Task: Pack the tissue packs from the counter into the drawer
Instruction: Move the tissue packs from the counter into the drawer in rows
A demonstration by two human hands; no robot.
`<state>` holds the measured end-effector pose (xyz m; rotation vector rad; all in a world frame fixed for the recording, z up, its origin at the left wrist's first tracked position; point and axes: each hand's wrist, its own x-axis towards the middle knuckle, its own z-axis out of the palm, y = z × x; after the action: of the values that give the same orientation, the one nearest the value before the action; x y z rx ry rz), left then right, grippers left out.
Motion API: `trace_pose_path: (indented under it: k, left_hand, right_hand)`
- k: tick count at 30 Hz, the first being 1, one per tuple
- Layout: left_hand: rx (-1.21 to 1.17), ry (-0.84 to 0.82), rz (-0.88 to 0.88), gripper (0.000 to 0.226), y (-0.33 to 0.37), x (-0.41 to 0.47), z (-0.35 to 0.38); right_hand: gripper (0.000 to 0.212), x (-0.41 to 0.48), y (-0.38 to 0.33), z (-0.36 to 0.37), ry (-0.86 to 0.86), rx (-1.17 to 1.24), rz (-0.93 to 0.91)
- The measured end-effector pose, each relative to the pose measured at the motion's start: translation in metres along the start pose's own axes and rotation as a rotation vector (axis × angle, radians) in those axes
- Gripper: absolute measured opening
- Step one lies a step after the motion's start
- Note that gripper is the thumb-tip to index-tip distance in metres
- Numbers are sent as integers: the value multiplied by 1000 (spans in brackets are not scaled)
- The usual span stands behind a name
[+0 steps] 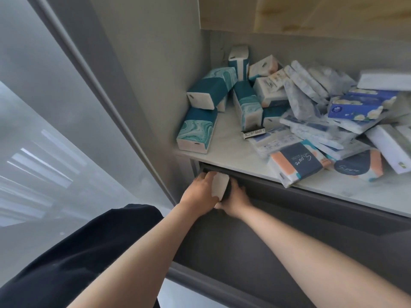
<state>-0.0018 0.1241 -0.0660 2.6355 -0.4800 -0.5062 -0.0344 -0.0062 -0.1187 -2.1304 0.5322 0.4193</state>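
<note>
A tissue pack point(220, 185) with a white end and a dark side is held between both hands at the far left corner of the open dark grey drawer point(300, 221), just under the counter edge. My left hand point(198, 193) grips its left side with the fingers curled over the top. My right hand point(236, 200) holds its right side from below. Many more tissue packs lie on the white counter point(229, 145): teal marbled ones point(196, 130) at the left, blue and white ones point(355, 107) at the right, and a navy and peach one point(298, 163) at the front edge.
A grey side wall point(155, 85) stands right beside the drawer's left end. A frosted glass panel point(44, 130) fills the left. A wooden shelf point(311, 12) hangs above the counter. The drawer front point(222, 283) juts out toward me.
</note>
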Motion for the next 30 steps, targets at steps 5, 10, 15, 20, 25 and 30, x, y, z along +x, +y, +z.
trace_pose_path:
  k: [5, 10, 15, 20, 25, 30]
  left_hand:
    - [125, 59, 116, 47, -17, 7, -2]
    - [216, -23, 142, 50, -24, 7, -8]
    - [236, -91, 95, 51, -13, 6, -25]
    - [131, 180, 12, 18, 14, 6, -66]
    - [-126, 391, -26, 24, 20, 19, -104]
    - [-135, 299, -98, 57, 7, 37, -106]
  right_hand:
    - [87, 4, -12, 24, 72, 309, 81]
    - [56, 2, -16, 24, 9, 193, 110]
    - [65, -8, -14, -12, -125, -118, -6]
    - [28, -35, -38, -47, 67, -304, -258]
    - [24, -40, -92, -69, 266, -308, -570]
    - [71, -5, -127, -71, 175, -459, -523]
